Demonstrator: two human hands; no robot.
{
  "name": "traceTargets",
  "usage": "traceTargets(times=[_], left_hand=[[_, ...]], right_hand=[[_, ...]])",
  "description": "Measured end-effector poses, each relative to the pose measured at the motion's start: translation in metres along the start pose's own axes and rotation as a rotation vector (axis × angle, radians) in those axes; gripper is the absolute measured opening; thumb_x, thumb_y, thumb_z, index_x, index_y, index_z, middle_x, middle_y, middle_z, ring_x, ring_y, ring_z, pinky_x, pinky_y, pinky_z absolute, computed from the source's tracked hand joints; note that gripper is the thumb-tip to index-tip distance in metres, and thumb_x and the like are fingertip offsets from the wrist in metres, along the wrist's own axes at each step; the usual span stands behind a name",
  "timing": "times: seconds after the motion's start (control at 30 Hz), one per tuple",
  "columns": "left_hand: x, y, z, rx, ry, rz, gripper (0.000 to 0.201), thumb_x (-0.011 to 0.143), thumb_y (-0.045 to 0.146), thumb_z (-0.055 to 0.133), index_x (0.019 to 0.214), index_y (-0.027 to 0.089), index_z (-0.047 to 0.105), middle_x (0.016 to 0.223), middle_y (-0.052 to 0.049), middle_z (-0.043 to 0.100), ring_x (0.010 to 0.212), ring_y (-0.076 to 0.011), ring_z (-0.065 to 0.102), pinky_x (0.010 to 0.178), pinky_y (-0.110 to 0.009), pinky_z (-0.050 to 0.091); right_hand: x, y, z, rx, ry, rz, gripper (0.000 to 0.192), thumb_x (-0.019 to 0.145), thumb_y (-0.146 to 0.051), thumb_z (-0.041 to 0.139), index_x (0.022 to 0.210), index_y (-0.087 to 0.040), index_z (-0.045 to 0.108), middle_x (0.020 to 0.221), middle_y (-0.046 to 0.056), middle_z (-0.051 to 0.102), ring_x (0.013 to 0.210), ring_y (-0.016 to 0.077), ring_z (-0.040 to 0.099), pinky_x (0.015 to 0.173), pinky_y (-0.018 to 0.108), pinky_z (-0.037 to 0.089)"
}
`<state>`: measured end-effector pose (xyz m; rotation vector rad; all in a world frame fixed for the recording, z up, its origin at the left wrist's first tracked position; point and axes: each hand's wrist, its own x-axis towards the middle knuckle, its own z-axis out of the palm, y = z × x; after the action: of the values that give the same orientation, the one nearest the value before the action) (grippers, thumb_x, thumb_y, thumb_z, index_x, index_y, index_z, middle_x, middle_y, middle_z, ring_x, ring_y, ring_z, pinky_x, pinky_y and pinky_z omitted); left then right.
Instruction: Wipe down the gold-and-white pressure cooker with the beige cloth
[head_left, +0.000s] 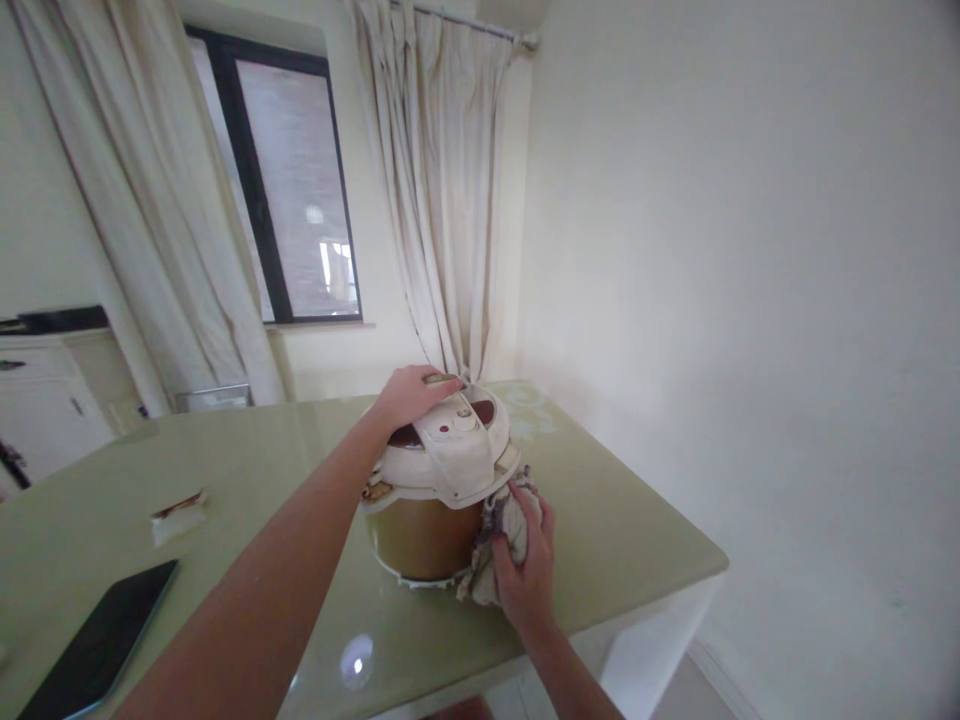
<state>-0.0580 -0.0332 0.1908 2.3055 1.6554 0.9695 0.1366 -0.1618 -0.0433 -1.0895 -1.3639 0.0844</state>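
A round countertop cooker [424, 540] with a brownish-amber body stands on the table. Its white lid [459, 462] carries a small knob and a red dot on a raised band. My left hand [411, 394] reaches over the top and is closed on the lid's handle; part of the grip is hidden behind the fingers. With my right hand [529, 570] I hold a crumpled, dirty grey-white cloth [514, 525] against the right side of the cooker, just below the lid rim. Brown stains mark the lid's left edge.
The cooker sits on a pale green glossy table [600, 530], near its right edge. A dark phone or tablet [101, 640] and a small white packet [178, 518] lie at the left. A plain wall [735, 250] rises on the right; curtains [442, 180] hang behind.
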Motion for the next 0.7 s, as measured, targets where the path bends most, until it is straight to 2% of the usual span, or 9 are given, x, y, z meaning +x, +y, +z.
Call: traceTargets(times=[0.23, 0.4, 0.47, 0.57, 0.7], left_hand=[[0.003, -0.004, 0.003, 0.014, 0.029, 0.0, 0.059, 0.084, 0.076, 0.059, 0.098, 0.023, 0.083, 0.103, -0.01, 0.082, 0.099, -0.0309, 0.074, 0.087, -0.036, 0.053], [0.003, -0.005, 0.004, 0.002, 0.025, 0.01, 0.061, 0.085, 0.075, 0.058, 0.1, 0.021, 0.083, 0.107, -0.012, 0.082, 0.1, -0.0319, 0.074, 0.088, -0.038, 0.052], [0.003, -0.005, 0.005, 0.007, 0.025, 0.014, 0.061, 0.086, 0.075, 0.057, 0.102, 0.021, 0.083, 0.107, -0.012, 0.082, 0.102, -0.0326, 0.073, 0.089, -0.039, 0.052], [0.003, -0.005, 0.005, 0.013, 0.028, 0.02, 0.059, 0.087, 0.073, 0.058, 0.102, 0.022, 0.083, 0.107, -0.012, 0.082, 0.102, -0.033, 0.073, 0.09, -0.039, 0.052], [0.002, -0.004, 0.005, -0.006, 0.029, 0.056, 0.059, 0.092, 0.073, 0.05, 0.1, 0.024, 0.083, 0.105, -0.01, 0.082, 0.1, -0.0307, 0.074, 0.09, -0.038, 0.052]], right_hand=[[0.052, 0.029, -0.006, 0.178, -0.055, 0.142, 0.049, 0.087, -0.028, 0.057, 0.136, -0.024, 0.064, 0.131, 0.011, 0.063, 0.127, 0.0292, 0.059, 0.115, 0.053, 0.045], [0.105, 0.05, -0.004, 0.381, -0.248, 0.297, 0.043, 0.085, -0.04, 0.06, 0.126, -0.028, 0.068, 0.125, 0.006, 0.073, 0.12, 0.0283, 0.065, 0.113, 0.048, 0.046], [0.126, 0.058, 0.001, 0.402, -0.325, 0.348, 0.042, 0.083, -0.043, 0.063, 0.121, -0.027, 0.07, 0.121, 0.005, 0.075, 0.119, 0.0284, 0.066, 0.112, 0.046, 0.047], [0.156, 0.07, 0.016, 0.412, -0.376, 0.415, 0.046, 0.077, -0.041, 0.067, 0.12, -0.025, 0.069, 0.12, 0.005, 0.076, 0.118, 0.0283, 0.066, 0.109, 0.044, 0.049], [0.197, 0.08, 0.041, 0.47, -0.419, 0.558, 0.05, 0.069, -0.039, 0.074, 0.116, -0.025, 0.066, 0.109, 0.005, 0.077, 0.102, 0.027, 0.071, 0.091, 0.039, 0.057]])
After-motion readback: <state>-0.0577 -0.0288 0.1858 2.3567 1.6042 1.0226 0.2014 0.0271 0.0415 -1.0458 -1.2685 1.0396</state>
